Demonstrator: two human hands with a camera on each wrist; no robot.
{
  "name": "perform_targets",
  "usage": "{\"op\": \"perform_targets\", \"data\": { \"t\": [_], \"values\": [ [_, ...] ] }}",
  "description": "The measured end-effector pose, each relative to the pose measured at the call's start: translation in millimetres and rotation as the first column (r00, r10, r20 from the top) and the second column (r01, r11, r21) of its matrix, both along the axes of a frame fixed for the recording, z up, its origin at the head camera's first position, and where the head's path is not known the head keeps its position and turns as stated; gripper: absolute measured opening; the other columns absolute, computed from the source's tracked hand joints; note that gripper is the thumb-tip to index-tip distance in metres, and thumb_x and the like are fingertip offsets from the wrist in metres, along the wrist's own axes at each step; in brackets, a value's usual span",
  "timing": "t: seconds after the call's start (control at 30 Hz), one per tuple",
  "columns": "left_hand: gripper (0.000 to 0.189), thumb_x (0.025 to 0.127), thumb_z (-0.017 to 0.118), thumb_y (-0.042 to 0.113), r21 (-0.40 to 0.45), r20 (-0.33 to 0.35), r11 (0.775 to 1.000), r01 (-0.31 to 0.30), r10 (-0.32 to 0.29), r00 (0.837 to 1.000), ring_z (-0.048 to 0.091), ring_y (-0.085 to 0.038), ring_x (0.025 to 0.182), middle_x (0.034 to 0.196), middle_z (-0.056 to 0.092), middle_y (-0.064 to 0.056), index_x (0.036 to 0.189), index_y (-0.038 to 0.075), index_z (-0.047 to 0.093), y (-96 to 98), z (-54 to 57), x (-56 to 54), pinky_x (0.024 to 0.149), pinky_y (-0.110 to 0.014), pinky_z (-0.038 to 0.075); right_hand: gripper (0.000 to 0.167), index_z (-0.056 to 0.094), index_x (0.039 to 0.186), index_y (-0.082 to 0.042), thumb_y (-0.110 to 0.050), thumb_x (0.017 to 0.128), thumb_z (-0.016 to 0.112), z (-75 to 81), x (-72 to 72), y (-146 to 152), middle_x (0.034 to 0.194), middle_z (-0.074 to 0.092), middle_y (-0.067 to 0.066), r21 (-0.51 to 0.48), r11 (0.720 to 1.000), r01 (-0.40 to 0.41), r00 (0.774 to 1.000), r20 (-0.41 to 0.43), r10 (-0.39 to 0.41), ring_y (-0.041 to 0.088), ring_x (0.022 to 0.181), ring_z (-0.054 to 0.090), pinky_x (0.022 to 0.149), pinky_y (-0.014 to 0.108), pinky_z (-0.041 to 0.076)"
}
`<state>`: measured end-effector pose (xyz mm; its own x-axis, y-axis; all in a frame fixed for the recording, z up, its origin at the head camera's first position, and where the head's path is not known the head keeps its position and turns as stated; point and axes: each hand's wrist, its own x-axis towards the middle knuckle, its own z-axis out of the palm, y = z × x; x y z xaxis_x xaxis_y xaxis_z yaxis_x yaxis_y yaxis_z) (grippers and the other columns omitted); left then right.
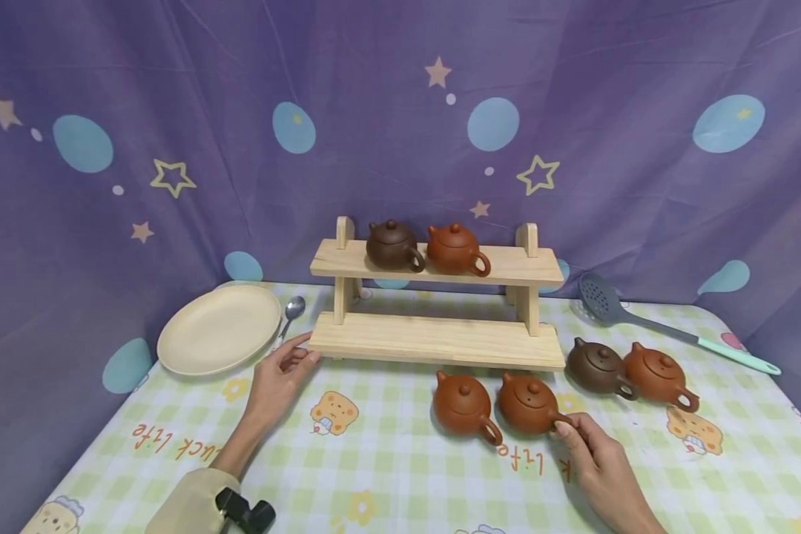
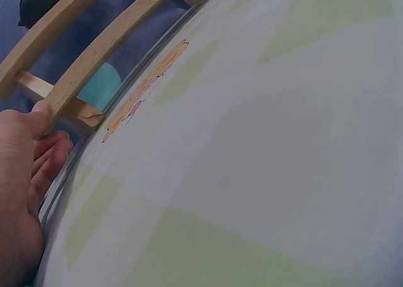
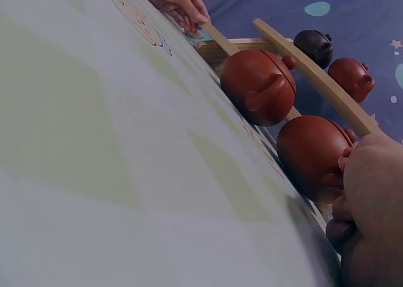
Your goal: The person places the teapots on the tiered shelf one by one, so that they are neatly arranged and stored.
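A two-tier wooden display stand [image 1: 434, 337] is at the middle of the table. My left hand [image 1: 277, 382] grips the left end of its lower tier, thumb against the board in the left wrist view. On the upper tier sit a dark brown teapot [image 1: 389, 248] and a reddish-brown teapot [image 1: 451, 250]. In front of the stand, my right hand [image 1: 601, 467] pinches the handle of a reddish-brown teapot [image 1: 526, 406]. Another reddish-brown teapot [image 1: 460, 408] stands just left of it. Whether the held teapot touches the cloth is hard to tell.
Right of the stand are a dark brown teapot [image 1: 594, 366] and a reddish-brown one [image 1: 653, 377], close together. Behind them lies a grey slotted skimmer [image 1: 601, 299] with a mint handle. A cream plate [image 1: 216, 330] and a spoon [image 1: 295, 308] lie left. A purple curtain [image 1: 387, 59] hangs behind.
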<state>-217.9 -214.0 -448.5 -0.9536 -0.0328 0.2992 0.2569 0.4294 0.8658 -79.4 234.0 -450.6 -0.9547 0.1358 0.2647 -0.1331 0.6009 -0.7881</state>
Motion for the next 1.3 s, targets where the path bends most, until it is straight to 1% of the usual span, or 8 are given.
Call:
{"op": "perform_targets", "data": {
  "t": [0.17, 0.33, 0.53, 0.73, 0.9, 1.13, 1.3],
  "values": [
    [0.045, 0.101, 0.071, 0.026, -0.010, 0.004, 1.000, -0.001, 0.001, 1.000, 0.067, -0.010, 0.090, 0.100, 0.072, -0.012, 0.141, 0.006, 0.063, -0.4, -0.3, 0.7, 0.084, -0.014, 0.052, 0.016, 0.064, 0.098, -0.006, -0.014, 0.109, 0.055, -0.8, -0.2, 0.1, 0.075, 0.051, -0.002, 0.013, 1.000, 0.001, 1.000, -0.028, 0.000, 0.009, 0.062, 0.046, 0.051, 0.026, 0.040],
    [0.045, 0.102, 0.070, 0.026, -0.011, 0.000, 1.000, 0.005, -0.005, 1.000, 0.068, -0.010, 0.090, 0.101, 0.072, -0.012, 0.141, 0.005, 0.063, -0.8, -0.4, 0.5, 0.084, -0.014, 0.052, 0.015, 0.064, 0.097, -0.006, -0.011, 0.109, 0.055, -0.8, 0.8, 0.6, 0.079, 0.056, -0.003, 0.029, 1.000, -0.001, 0.996, -0.084, 0.003, 0.007, 0.064, 0.046, 0.052, 0.024, 0.040],
    [0.045, 0.101, 0.072, 0.025, 0.011, 0.000, 1.000, 0.006, -0.006, 1.000, 0.067, -0.009, 0.089, 0.100, 0.072, -0.013, 0.140, 0.006, 0.063, -1.2, -1.0, -0.6, 0.084, -0.014, 0.053, 0.013, 0.063, 0.097, -0.006, -0.005, 0.108, 0.055, 0.3, 1.8, 1.4, 0.070, 0.047, -0.005, 0.005, 1.000, -0.002, 0.988, -0.153, 0.003, 0.009, 0.056, 0.042, 0.045, 0.023, 0.037],
    [0.044, 0.100, 0.073, 0.024, 0.014, -0.009, 1.000, 0.006, -0.006, 1.000, 0.067, -0.008, 0.089, 0.100, 0.072, -0.013, 0.139, 0.006, 0.064, -1.2, -1.2, -1.2, 0.084, -0.014, 0.052, 0.011, 0.063, 0.100, -0.005, -0.004, 0.108, 0.055, 4.7, 1.0, 1.1, 0.069, 0.044, -0.005, -0.017, 1.000, -0.007, 0.986, -0.168, 0.004, 0.010, 0.055, 0.041, 0.044, 0.025, 0.035],
    [0.044, 0.100, 0.072, 0.024, 0.016, -0.008, 1.000, 0.006, -0.006, 1.000, 0.067, -0.009, 0.089, 0.100, 0.072, -0.013, 0.139, 0.006, 0.064, -1.7, -1.8, -0.8, 0.084, -0.014, 0.052, 0.011, 0.064, 0.099, -0.005, -0.001, 0.106, 0.056, 9.0, -2.4, -1.1, 0.070, 0.044, -0.005, -0.037, 0.999, -0.026, 0.980, -0.199, 0.018, 0.011, 0.055, 0.040, 0.045, 0.026, 0.034],
    [0.045, 0.100, 0.073, 0.024, 0.017, -0.006, 1.000, 0.003, -0.003, 1.000, 0.067, -0.009, 0.088, 0.100, 0.072, -0.013, 0.139, 0.005, 0.064, -1.7, -1.8, -0.9, 0.083, -0.014, 0.053, 0.013, 0.063, 0.098, -0.003, 0.006, 0.104, 0.055, 14.4, -9.1, -1.3, 0.070, 0.044, -0.006, -0.045, 0.998, -0.054, 0.963, -0.266, 0.040, 0.009, 0.055, 0.039, 0.044, 0.027, 0.033],
    [0.045, 0.100, 0.073, 0.023, 0.024, -0.006, 1.000, 0.011, -0.010, 1.000, 0.067, -0.010, 0.088, 0.100, 0.072, -0.013, 0.140, 0.004, 0.063, -0.9, -1.2, -1.1, 0.083, -0.015, 0.053, 0.012, 0.064, 0.100, -0.002, 0.003, 0.106, 0.054, 19.3, -14.6, -0.4, 0.069, 0.043, -0.004, -0.046, 0.998, -0.049, 0.962, -0.270, 0.035, 0.010, 0.053, 0.037, 0.043, 0.028, 0.032]
  ]
}}
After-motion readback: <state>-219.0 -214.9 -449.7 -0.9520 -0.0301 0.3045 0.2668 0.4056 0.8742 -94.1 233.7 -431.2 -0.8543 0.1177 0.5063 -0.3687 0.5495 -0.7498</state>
